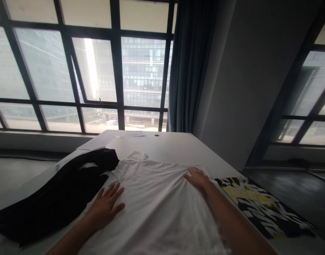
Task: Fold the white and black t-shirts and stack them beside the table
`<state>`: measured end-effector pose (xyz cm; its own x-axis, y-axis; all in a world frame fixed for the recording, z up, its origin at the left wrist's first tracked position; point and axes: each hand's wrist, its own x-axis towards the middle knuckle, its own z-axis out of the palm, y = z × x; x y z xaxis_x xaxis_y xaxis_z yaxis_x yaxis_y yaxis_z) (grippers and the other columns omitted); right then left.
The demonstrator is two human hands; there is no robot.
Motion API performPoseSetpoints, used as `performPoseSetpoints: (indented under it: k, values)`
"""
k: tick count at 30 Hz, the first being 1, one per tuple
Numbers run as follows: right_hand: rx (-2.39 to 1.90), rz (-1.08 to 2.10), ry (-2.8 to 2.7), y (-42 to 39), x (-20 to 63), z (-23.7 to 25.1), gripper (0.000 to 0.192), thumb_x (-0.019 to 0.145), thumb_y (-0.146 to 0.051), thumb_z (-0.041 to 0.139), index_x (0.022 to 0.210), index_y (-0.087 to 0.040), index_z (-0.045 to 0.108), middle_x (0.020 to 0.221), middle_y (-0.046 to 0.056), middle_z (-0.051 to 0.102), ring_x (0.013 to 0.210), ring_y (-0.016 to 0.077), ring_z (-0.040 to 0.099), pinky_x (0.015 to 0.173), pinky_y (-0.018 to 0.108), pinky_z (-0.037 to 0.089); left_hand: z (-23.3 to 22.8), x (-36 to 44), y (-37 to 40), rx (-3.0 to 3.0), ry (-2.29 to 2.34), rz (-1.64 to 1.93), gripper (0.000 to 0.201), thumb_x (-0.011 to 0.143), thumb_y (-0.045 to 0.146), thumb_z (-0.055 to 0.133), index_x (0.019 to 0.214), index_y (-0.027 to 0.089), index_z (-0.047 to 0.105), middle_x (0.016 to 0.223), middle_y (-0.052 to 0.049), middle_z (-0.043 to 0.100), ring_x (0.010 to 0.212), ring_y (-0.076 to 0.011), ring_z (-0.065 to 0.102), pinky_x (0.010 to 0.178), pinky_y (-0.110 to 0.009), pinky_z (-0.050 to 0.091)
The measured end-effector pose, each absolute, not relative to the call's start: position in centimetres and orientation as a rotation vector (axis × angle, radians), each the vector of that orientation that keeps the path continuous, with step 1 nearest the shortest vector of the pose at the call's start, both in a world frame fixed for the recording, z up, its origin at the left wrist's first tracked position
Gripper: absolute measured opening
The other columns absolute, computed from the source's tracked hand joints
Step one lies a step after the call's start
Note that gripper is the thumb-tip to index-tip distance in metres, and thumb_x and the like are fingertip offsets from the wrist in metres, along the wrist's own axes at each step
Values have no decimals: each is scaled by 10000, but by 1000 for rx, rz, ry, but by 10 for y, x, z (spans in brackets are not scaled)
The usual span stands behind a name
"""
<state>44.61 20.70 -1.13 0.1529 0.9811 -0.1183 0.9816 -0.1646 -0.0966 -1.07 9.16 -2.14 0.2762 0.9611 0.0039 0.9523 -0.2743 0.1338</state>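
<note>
A white T-shirt [157, 198] lies spread on the white table [167, 147], with soft creases running across it. On its left edge rests my left hand [106, 202], palm down with the fingers apart. My right hand [196, 177] lies flat on the far right part of the shirt, fingers stretched forward. Beside my left hand is a crumpled black garment [58, 191]. To the right of my right forearm lies a folded black, white and yellow patterned garment [260, 205].
Papers [96, 142] lie on the table's far left part, and a round cable hole [156, 135] shows near its back edge. Behind stand large windows [143, 71], a dark blue curtain [189, 71] and a grey pillar [247, 78].
</note>
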Motion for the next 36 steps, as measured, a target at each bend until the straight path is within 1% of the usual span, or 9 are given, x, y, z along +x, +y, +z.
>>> performPoseSetpoints:
  k: [2, 5, 9, 14, 18, 23, 28, 33, 36]
  values:
    - [2385, -297, 1942, 216, 456, -13, 793, 879, -703, 320, 1535, -263, 246, 1621, 103, 120, 1462, 392, 122, 1105, 622, 211, -22, -5, 89, 2388, 1871, 103, 678, 924, 618, 328, 1496, 254, 332, 1596, -57, 178, 1481, -286, 142, 1177, -559, 121]
    - [2316, -304, 2000, 221, 472, -14, 793, 886, -675, 341, 1545, -254, 208, 1628, 82, 80, 1479, 344, 67, 1150, 567, 158, -24, 2, 87, 2352, 1929, 98, 702, 915, 644, 309, 1499, 253, 328, 1599, -62, 166, 1482, -308, 124, 1165, -591, 107]
    - [2268, -119, 2136, 206, 476, -18, 719, 926, -602, 336, 1514, -190, 308, 1599, 117, 209, 1464, 328, 172, 1150, 550, 174, -30, 5, 85, 2354, 1916, 132, 731, 912, 657, 294, 1507, 233, 320, 1601, -86, 161, 1480, -340, 113, 1145, -628, 102]
    - [2188, 344, 2383, 154, 452, -13, 457, 938, -254, 382, 1359, -163, 536, 1452, 125, 483, 1368, 288, 377, 1144, 484, 218, -25, 6, 81, 2349, 1869, 199, 706, 921, 602, 332, 1496, 193, 358, 1596, -134, 207, 1475, -367, 120, 1129, -658, 93]
    - [2098, 22, 2617, 106, 457, 4, 372, 851, -160, 451, 1141, -168, 685, 1249, 106, 642, 1163, 225, 562, 1051, 343, 376, 2, -13, 77, 2319, 1589, 354, 613, 918, 553, 366, 1407, 202, 484, 1553, -138, 354, 1429, -334, 304, 1139, -565, 241]
    - [2214, -323, 2603, 53, 505, 16, 368, 703, -101, 507, 983, -163, 737, 1127, 96, 699, 1111, 233, 598, 1046, 329, 386, 29, -64, 52, 2239, 1222, 480, 418, 868, 571, 481, 894, 228, 719, 1166, -104, 684, 1110, -263, 614, 1011, -375, 455]
    - [2196, -824, 2519, 13, 538, 14, 364, 714, -293, 591, 1028, -195, 745, 1278, 100, 633, 1213, 258, 556, 1036, 331, 409, 11, -99, 14, 2157, 1068, 347, 330, 826, 522, 584, 1011, 283, 718, 1299, -67, 626, 1261, -274, 511, 1094, -393, 374]
    - [2085, -982, 2410, -1, 537, 19, 644, 559, -359, 775, 1191, -277, 685, 1529, 83, 381, 1395, 318, 355, 1136, 405, 283, -6, -114, 5, 2192, 1069, 258, 326, 789, 488, 658, 1056, 310, 717, 1493, -39, 471, 1417, -302, 332, 1166, -459, 240]
    - [2154, -879, 2449, -1, 532, 20, 448, 608, -408, 736, 1024, -242, 734, 1458, 108, 475, 1357, 320, 410, 1132, 418, 283, -11, -109, 7, 2231, 1114, 301, 266, 795, 468, 653, 976, 294, 740, 1468, -45, 503, 1407, -306, 352, 1163, -455, 258]
